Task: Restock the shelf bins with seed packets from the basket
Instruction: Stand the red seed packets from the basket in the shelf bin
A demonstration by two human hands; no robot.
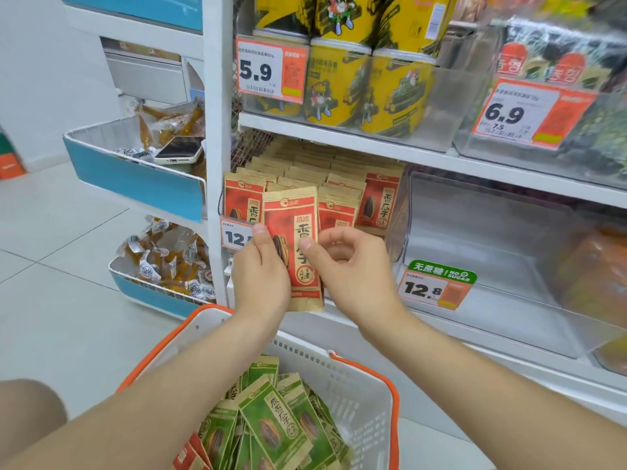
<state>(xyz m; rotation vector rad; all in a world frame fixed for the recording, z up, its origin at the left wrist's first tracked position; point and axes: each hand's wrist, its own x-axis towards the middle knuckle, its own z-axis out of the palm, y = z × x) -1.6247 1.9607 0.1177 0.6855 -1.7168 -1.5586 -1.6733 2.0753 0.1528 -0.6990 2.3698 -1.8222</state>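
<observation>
A red seed packet [292, 228] stands upright in front of the shelf bin [380, 201], which holds rows of the same red packets. My left hand [259, 276] grips the packet's left edge, thumb on its face. My right hand [353, 266] pinches the packet's right edge with thumb and curled fingers. Below my forearms sits the white basket with an orange rim [369, 385], holding several green seed packets [274, 422] and a few red ones at its lower left.
To the right is a clear bin [492, 252] with a 12.8 price tag. Yellow cans [339, 83] fill the shelf above. On the left, blue-fronted wire baskets [135, 178] hold snack packs and a phone [179, 149]. Tiled floor lies to the left.
</observation>
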